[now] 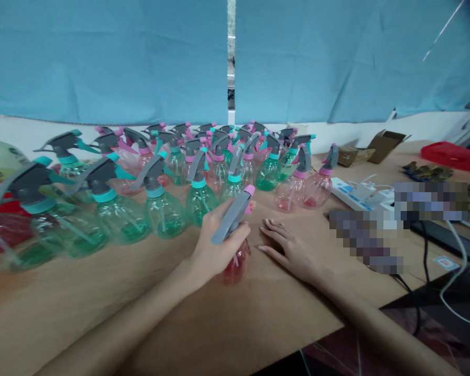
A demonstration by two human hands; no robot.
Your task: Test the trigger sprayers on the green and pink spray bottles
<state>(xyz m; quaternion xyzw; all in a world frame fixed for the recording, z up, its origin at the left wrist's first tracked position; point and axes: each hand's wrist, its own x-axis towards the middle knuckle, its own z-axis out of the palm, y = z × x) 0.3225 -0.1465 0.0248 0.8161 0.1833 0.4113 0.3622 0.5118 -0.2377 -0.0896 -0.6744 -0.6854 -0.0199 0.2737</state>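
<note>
My left hand [219, 243] is wrapped round the neck of a pink spray bottle [235, 269] with a grey and pink spray head, which stands at the middle of the brown table [168, 308]. Red liquid shows in the bottle's base. To the right, my right hand [284, 245] lies on the table with its fingers spread, holding nothing and apart from the bottle. Just beyond my left hand are green bottles [201, 203] with turquoise collars, and two pink bottles [288, 193] stand past my right hand.
Several spray bottles [121, 219] fill the table's left and back. At the right lie a white power strip [350, 193], cables, a blurred dark object [364, 240], a cardboard box [386, 146] and a red object [454, 155]. A blue curtain [141, 57] hangs behind.
</note>
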